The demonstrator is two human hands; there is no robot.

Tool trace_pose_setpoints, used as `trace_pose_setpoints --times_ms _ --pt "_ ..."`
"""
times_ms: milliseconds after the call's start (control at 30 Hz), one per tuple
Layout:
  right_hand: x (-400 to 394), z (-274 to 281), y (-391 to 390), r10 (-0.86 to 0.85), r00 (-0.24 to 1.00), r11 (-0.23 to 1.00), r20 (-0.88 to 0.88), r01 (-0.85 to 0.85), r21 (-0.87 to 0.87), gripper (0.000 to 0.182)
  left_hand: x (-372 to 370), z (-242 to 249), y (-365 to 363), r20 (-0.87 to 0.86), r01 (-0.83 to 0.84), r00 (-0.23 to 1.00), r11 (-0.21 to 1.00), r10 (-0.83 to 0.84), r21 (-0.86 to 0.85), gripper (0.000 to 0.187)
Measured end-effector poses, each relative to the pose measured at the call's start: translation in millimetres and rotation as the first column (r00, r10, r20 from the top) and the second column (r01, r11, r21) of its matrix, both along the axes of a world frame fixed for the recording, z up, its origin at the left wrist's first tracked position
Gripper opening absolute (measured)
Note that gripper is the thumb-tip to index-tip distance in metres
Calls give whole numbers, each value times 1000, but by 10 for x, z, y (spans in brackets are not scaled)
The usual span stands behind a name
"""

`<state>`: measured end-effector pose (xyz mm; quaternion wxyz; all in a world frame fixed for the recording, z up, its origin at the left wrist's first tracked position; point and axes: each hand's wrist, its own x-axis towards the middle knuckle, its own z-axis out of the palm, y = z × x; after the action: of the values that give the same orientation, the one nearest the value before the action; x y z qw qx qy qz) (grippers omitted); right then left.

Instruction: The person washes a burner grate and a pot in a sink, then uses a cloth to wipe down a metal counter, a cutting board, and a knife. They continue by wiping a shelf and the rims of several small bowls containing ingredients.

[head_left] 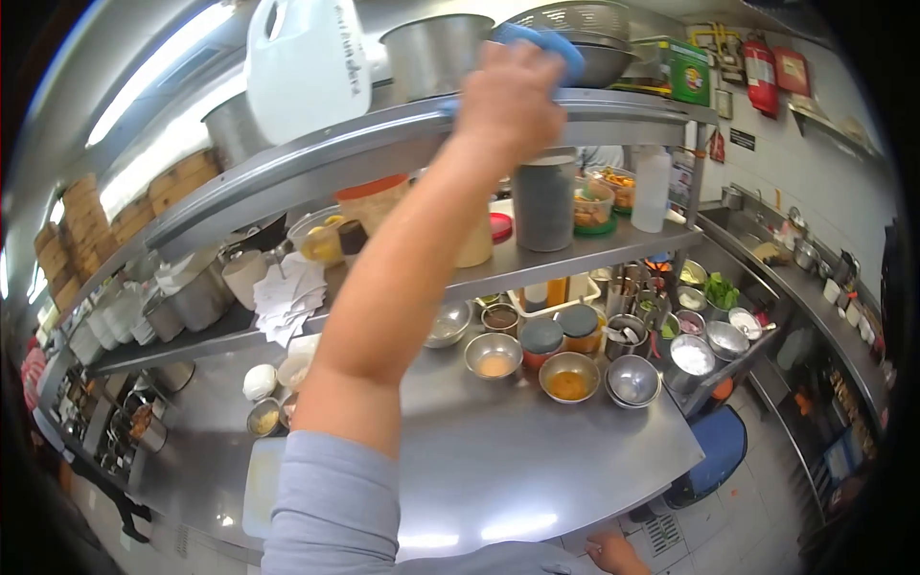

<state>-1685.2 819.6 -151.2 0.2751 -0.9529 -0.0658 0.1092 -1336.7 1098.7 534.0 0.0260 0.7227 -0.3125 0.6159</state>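
My left hand (513, 101) is raised to the top steel shelf (316, 149), its fingers closed on a blue cloth (561, 56). The cloth lies against the shelf between a steel pot (436, 57) and a perforated steel colander (575, 21). Part of the cloth is hidden behind my fingers. Low at the right, my right hand (618, 553) hangs beside the table, cut off by the frame's bottom edge. Its fingers are mostly hidden, so I cannot make out whether they are closed.
A white plastic jug (307, 67) stands left on the top shelf, a green box (688, 72) right. The middle shelf holds a dark container (544, 203) and a clear bottle (652, 190). Several steel bowls (569, 377) line the steel table (537, 446). A blue bin (709, 455) stands below.
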Motion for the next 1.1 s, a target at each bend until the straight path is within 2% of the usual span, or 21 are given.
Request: trace_pose_setpoints --times_ms 33,67,133,167,233,367,433,500,667,733,767,833,933,1000,1033,1100 --pt "16 -53 1 94 991 994 -95 -100 -52 65 -1 -127 -87 -95 -284 950 949 298 134 55" --pt "60 -125 39 106 990 992 -98 -113 -60 65 114 -256 -63 46 -263 964 960 260 99 55" --pt "215 -32 213 156 988 982 -19 -157 -109 38 220 -236 154 110 -266 961 954 252 138 54" --pt "336 20 283 164 986 979 -14 -164 -117 38 249 -234 308 114 -275 958 953 261 129 54" --pt "547 104 453 142 983 978 -115 -158 -140 39 205 -259 753 171 -216 966 969 193 124 50" --pt "688 424 690 199 979 957 -38 -202 -209 40 -82 -360 1730 231 -259 944 963 237 68 62" --pt "676 429 742 153 983 980 102 -138 -142 40 -224 -356 2238 274 -291 925 955 265 59 50" --pt "651 348 745 129 985 985 113 -114 -131 38 -410 -340 2732 275 -317 921 941 276 115 54" --pt "544 332 698 -15 983 997 183 29 -78 33 -824 -361 4250 289 -506 830 862 478 25 62" --pt "476 383 638 -135 960 986 245 155 -63 29 -1093 -395 4899 238 -592 783 806 575 2 64" --pt "460 316 565 -146 933 985 330 168 -39 27 -1245 -397 5151 193 -633 758 774 622 -6 65" --pt "487 361 453 -149 924 984 352 175 -44 25 -1427 -407 5570 182 -654 743 756 644 -3 65" --pt "649 335 375 -105 893 992 438 126 -19 23 -1454 -408 5657 166 -682 720 731 674 -11 62" --pt "773 306 427 -202 847 979 492 169 111 24 -1250 -417 5484 215 -543 809 836 547 -83 57" --pt "857 256 461 -180 848 983 498 145 108 24 -1093 -458 5225 289 -437 844 891 452 -120 53" --pt "974 53 589 -331 744 944 580 272 189 28 -733 -528 4187 316 -320 878 932 360 -172 52"
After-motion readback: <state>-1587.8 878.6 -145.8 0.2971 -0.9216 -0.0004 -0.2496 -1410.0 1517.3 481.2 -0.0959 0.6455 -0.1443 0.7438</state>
